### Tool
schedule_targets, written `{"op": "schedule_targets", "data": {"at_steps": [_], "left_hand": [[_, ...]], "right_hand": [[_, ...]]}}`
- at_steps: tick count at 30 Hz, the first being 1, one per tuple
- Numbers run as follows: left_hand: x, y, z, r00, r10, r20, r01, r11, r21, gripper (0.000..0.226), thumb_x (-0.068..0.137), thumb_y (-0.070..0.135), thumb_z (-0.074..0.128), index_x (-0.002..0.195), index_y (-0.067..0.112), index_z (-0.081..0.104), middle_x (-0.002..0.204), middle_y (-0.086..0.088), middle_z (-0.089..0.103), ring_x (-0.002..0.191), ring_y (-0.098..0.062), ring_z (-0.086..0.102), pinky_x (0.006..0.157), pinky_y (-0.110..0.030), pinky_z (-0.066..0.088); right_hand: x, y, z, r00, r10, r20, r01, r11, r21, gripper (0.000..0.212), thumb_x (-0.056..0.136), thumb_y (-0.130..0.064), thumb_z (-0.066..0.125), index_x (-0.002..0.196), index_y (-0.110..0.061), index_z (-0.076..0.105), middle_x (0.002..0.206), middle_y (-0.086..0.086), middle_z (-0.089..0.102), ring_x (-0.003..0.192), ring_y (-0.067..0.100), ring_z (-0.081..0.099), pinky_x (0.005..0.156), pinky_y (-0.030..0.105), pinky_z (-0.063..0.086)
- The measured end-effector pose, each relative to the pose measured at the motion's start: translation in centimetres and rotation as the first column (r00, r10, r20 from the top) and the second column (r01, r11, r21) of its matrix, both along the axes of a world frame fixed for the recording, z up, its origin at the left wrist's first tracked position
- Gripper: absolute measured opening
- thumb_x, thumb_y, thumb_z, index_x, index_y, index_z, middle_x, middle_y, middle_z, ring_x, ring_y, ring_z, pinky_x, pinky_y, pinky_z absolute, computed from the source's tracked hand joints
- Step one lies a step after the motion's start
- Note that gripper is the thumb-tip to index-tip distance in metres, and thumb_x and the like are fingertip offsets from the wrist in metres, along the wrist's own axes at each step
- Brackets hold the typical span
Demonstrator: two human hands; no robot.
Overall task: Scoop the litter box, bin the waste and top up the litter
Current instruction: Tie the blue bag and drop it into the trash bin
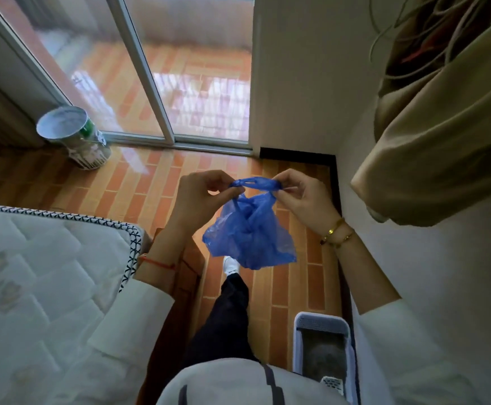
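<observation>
- Both hands up in front of the body: the left hand (200, 194) pinches one end of the twisted handles of the blue plastic bag (248, 235), and the right hand (302, 197) pinches the other end, thumb and fingers curled tight on the plastic.
- The handle strip is stretched level between the two pinches; the bag's crumpled body hangs free below, touching nothing.
- Straight beneath the bag, a dark trouser leg and a white shoe (231, 264) stand on the brick-pattern floor (139, 185).
- Down at the lower right, the litter box (320, 343) sits against the white wall (414, 287), pale rim around grey litter, with a perforated white scoop (332, 382) at its near end.
- On the left, the mattress (39, 282) and its patterned edge close in that side, leaving a floor strip between it and the wall.
- Ahead, the strip widens towards the sliding glass door (139, 68); a paint can (74, 135) stands by the door track, well apart from the hands.
- A beige garment (443, 141) hangs at upper right, near the right hand.
</observation>
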State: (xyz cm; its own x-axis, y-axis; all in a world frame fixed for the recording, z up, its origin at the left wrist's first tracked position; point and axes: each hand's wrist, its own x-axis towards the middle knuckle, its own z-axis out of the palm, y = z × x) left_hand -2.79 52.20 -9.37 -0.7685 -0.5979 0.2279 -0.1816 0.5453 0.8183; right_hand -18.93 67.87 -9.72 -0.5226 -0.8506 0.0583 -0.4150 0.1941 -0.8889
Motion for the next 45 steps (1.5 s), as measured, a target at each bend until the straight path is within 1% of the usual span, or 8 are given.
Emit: {"op": "schedule_targets", "data": {"at_steps": [7, 15, 24, 31, 35, 37, 41, 45], "left_hand": [[-5.6, -13.6, 1.6, 0.989, 0.146, -0.011, -0.146, 0.989, 0.025, 0.006, 0.076, 0.016, 0.079, 0.075, 0.017, 0.073, 0.070, 0.004, 0.072, 0.068, 0.003, 0.065, 0.068, -0.009, 0.047], [-9.7, -29.8, 2.7, 0.960, 0.281, 0.000, -0.281, 0.960, -0.002, 0.015, 0.075, 0.028, 0.077, 0.079, 0.014, 0.074, 0.074, 0.004, 0.073, 0.071, -0.002, 0.067, 0.073, -0.024, 0.054], [-12.0, -48.3, 0.6, 0.858, 0.508, 0.074, -0.509, 0.861, 0.002, 0.012, 0.075, 0.024, 0.077, 0.081, 0.015, 0.074, 0.076, 0.000, 0.073, 0.076, -0.016, 0.068, 0.077, -0.040, 0.055], [-11.9, -60.6, 0.3, 0.701, 0.709, 0.072, -0.713, 0.699, 0.056, 0.009, 0.076, 0.018, 0.079, 0.082, 0.014, 0.075, 0.077, 0.001, 0.073, 0.076, -0.017, 0.068, 0.073, -0.031, 0.054], [-10.5, -67.1, 0.2, 0.596, 0.799, 0.078, -0.803, 0.593, 0.065, 0.014, 0.077, 0.020, 0.078, 0.090, 0.015, 0.076, 0.079, 0.006, 0.072, 0.073, 0.000, 0.064, 0.067, -0.013, 0.049], [-9.6, -70.5, 0.1, 0.543, 0.836, 0.076, -0.840, 0.539, 0.069, 0.012, 0.077, 0.020, 0.078, 0.088, 0.016, 0.076, 0.079, 0.004, 0.072, 0.074, -0.003, 0.065, 0.069, -0.015, 0.051], [-7.2, -78.1, -1.1, 0.484, 0.872, 0.077, -0.875, 0.480, 0.064, 0.006, 0.077, 0.020, 0.078, 0.083, 0.019, 0.075, 0.078, 0.003, 0.073, 0.075, -0.009, 0.068, 0.070, -0.022, 0.052], [-4.4, -85.8, -2.6, 0.456, 0.886, 0.089, -0.890, 0.456, 0.025, 0.011, 0.076, 0.023, 0.079, 0.084, 0.016, 0.077, 0.074, 0.011, 0.069, 0.066, 0.003, 0.061, 0.062, -0.007, 0.042]], "right_hand": [[-7.2, -16.1, 2.1, 0.994, 0.106, 0.002, -0.106, 0.994, -0.027, 0.013, 0.081, -0.018, 0.062, 0.094, -0.017, 0.063, 0.090, 0.000, 0.066, 0.088, 0.023, 0.066, 0.085, 0.034, 0.054], [-13.3, -34.9, 3.0, 0.968, 0.228, -0.105, -0.233, 0.972, -0.038, 0.013, 0.083, -0.003, 0.065, 0.096, -0.005, 0.065, 0.088, 0.002, 0.066, 0.081, 0.012, 0.062, 0.081, 0.016, 0.052], [-17.2, -57.5, 0.7, 0.892, 0.421, -0.164, -0.432, 0.901, -0.036, 0.011, 0.080, -0.001, 0.067, 0.089, -0.007, 0.066, 0.083, 0.003, 0.067, 0.080, 0.019, 0.064, 0.080, 0.035, 0.055], [-17.6, -75.2, 0.5, 0.756, 0.618, -0.215, -0.631, 0.776, 0.010, 0.010, 0.080, -0.003, 0.068, 0.089, -0.005, 0.067, 0.081, 0.003, 0.067, 0.078, 0.021, 0.064, 0.080, 0.040, 0.055], [-16.0, -84.5, 0.3, 0.647, 0.704, -0.291, -0.723, 0.688, 0.057, 0.011, 0.082, -0.009, 0.067, 0.093, -0.007, 0.066, 0.087, 0.003, 0.070, 0.079, 0.014, 0.063, 0.082, 0.031, 0.054], [-14.9, -89.0, 0.1, 0.607, 0.728, -0.319, -0.752, 0.656, 0.065, 0.011, 0.083, -0.010, 0.067, 0.094, -0.008, 0.066, 0.087, 0.002, 0.070, 0.078, 0.012, 0.062, 0.081, 0.028, 0.053], [-12.1, -97.7, -1.1, 0.587, 0.733, -0.343, -0.770, 0.637, 0.043, 0.011, 0.082, -0.009, 0.068, 0.093, -0.010, 0.066, 0.088, 0.002, 0.070, 0.079, 0.016, 0.063, 0.079, 0.028, 0.052], [-8.9, -106.4, -2.9, 0.570, 0.739, -0.359, -0.774, 0.629, 0.065, 0.012, 0.082, -0.009, 0.067, 0.094, -0.011, 0.066, 0.091, 0.000, 0.069, 0.079, 0.010, 0.059, 0.078, 0.023, 0.050]]}}
